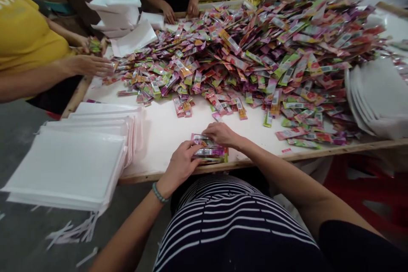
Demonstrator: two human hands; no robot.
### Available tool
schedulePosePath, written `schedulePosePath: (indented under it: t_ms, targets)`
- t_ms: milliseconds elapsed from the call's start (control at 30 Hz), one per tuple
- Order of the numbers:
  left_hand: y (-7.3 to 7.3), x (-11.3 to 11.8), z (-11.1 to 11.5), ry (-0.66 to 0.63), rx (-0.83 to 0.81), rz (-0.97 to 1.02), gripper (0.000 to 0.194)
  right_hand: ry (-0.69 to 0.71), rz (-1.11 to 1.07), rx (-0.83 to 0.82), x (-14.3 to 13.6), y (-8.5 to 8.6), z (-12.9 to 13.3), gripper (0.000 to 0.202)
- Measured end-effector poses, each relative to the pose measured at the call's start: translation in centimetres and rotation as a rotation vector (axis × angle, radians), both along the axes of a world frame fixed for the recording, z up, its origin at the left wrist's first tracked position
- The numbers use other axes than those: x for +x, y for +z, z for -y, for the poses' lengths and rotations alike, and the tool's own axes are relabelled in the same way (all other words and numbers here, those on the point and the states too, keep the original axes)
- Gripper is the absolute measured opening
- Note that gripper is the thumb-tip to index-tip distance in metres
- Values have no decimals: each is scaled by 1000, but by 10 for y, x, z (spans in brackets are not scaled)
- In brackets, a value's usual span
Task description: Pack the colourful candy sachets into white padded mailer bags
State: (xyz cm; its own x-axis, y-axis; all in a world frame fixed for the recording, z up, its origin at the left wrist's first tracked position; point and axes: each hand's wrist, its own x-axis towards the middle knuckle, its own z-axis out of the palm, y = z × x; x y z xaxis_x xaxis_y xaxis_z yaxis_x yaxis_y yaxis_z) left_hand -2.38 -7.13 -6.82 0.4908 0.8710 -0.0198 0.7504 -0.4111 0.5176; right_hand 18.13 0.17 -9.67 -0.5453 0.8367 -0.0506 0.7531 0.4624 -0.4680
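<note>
A small stack of colourful stick packets (210, 152) lies at the table's near edge, in front of my body. My left hand (182, 160) is at the stack's left end, thumb and fingers closed on it. Over the top of the same stack is my right hand (221, 134), its fingers bent and pressed together on the upper packets. Beyond my hands a large heap of similar packets (223, 59) spreads across the table, with a few loose packets (183, 107) at its near side.
White bags (66, 161) are stacked at the left, overhanging the table (165, 136). More white bags stand at the back left (116, 4) and right (379, 97). A person in yellow (28, 38) works at the left; two others stand across the table. A red stool (360, 191) is lower right.
</note>
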Motion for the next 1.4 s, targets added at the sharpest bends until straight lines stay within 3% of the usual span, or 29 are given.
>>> schedulePosePath:
  t_ms: [67, 167, 267, 333, 433, 500, 633, 733, 867, 967, 1033, 1133, 1200, 1233, 1333, 1400]
  targets:
    - [-2, 8, 0, -92, 29, -53, 29, -4, -50, -96, 3, 4, 0, 36]
    - [-4, 20, 1, -180, 52, -101, 21, 137, -53, -42, 7, 10, 6, 33]
    - [-5, 23, 5, -132, 79, -63, 13, 362, -11, 19, 11, 13, 27, 29]
    - [-5, 17, 7, -89, 88, -23, 27, 422, 40, 29, 15, 11, 42, 36]
    - [-7, 2, 5, -52, 34, 12, 47, 305, 117, 19, 18, 7, 56, 58]
    - [-7, -4, 0, -51, -36, 10, 46, 235, 134, -7, 18, 4, 56, 62]
    - [-5, -4, -13, -45, -91, -82, 43, 267, 101, -79, 17, 4, 48, 59]
    - [-6, 0, -16, -14, -67, -125, 40, 279, 70, -54, 18, 6, 48, 68]
    - [-8, 6, -16, 52, -24, -102, 34, 318, 69, 97, 15, 3, 44, 65]
    - [9, 5, -9, 132, 134, -68, 32, 295, 76, 190, 11, -2, 38, 62]
    - [31, -10, 2, 230, 293, -58, 24, 284, 89, 226, 8, -5, 38, 61]
    - [65, -58, 26, 538, 529, -188, 22, 296, 114, 275, 6, -9, 46, 58]
    - [80, -100, 44, 748, 567, -408, 29, 286, 130, 306, 6, -13, 53, 53]
    - [84, -121, 51, 783, 515, -525, 32, 282, 130, 319, 6, -15, 56, 52]
    - [80, -165, 67, 646, 232, -738, 41, 291, 95, 363, 6, -22, 60, 54]
    - [71, -178, 69, 547, 125, -785, 43, 306, 60, 391, 5, -26, 60, 56]
